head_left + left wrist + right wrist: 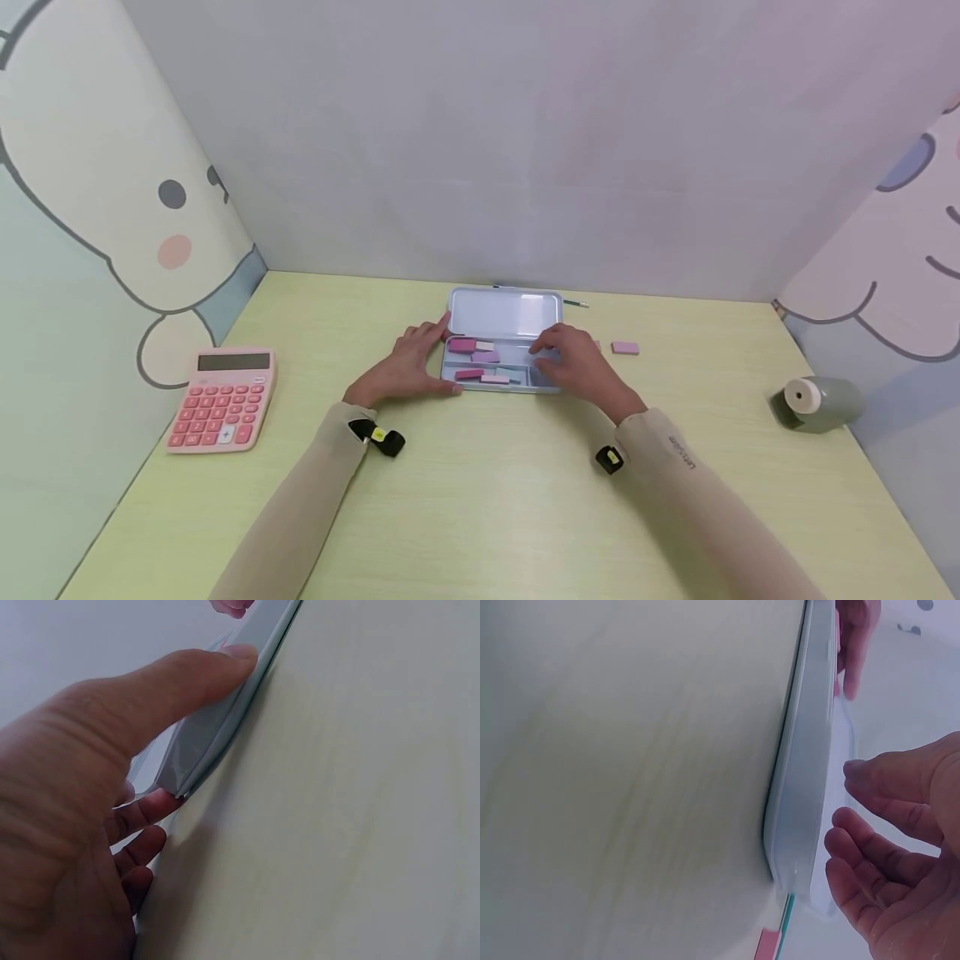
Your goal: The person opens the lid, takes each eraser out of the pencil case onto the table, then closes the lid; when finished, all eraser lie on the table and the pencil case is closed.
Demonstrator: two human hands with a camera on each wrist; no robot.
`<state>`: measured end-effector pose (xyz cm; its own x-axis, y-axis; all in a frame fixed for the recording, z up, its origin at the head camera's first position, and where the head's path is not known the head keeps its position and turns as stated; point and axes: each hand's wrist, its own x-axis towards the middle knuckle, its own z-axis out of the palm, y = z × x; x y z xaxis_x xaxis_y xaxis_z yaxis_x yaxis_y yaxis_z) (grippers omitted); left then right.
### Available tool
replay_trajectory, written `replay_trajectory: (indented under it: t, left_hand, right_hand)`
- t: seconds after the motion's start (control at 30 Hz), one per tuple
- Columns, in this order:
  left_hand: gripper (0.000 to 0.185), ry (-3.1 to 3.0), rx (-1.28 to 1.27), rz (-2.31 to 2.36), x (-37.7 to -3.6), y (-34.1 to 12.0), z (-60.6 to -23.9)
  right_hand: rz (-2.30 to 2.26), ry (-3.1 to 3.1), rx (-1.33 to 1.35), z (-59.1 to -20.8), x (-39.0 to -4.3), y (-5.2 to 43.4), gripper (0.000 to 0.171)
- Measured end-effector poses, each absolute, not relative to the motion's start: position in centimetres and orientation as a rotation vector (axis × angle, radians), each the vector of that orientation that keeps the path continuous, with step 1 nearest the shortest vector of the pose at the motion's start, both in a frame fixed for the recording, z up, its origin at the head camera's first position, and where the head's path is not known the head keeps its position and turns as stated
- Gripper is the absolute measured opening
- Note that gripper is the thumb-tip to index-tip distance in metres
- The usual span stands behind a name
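A pale blue-grey pencil case lies with its lid tipped back. Several small erasers in pink, white and purple fill the left part of its tray, and more lie in the front compartment. My left hand holds the case's left end: the thumb presses the front edge, while the fingers reach round the corner in the left wrist view. Over the tray's right part hovers my right hand, fingers loosely bent and thumb apart. Nothing shows between those fingers in the right wrist view.
On the table, right of the case, lies a purple-pink eraser, with another partly behind my right hand. A pencil sticks out behind the lid. The pink calculator is far left; a green-grey rounded device stands far right.
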<state>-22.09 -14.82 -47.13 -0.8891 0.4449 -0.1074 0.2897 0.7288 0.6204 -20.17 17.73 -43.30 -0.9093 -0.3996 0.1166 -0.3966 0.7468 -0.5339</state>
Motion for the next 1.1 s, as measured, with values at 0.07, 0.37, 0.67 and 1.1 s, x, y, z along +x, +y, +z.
replay_trajectory:
  t: [0.07, 0.37, 0.67, 1.1]
  left_hand:
    - [0.131, 2.682, 0.584, 0.909, -22.1, -14.8, -47.1]
    - [0.131, 2.693, 0.593, 0.91, -22.1, -14.8, -47.2]
    - [0.131, 2.687, 0.6, 0.924, -22.3, -15.0, -47.4]
    - [0.13, 2.681, 0.582, 0.916, -22.2, -14.9, -47.3]
  right_hand:
    - [-0.892, 2.905, -0.679, -43.3, -20.0, 17.2, 0.011]
    - [-0.89, 2.81, -0.854, -43.6, -19.8, 15.2, 0.009]
    - [-0.798, 2.8, -0.958, -43.5, -19.9, 14.0, 0.009]
    - [-0.758, 2.838, -0.907, -43.8, -19.9, 13.4, 0.008]
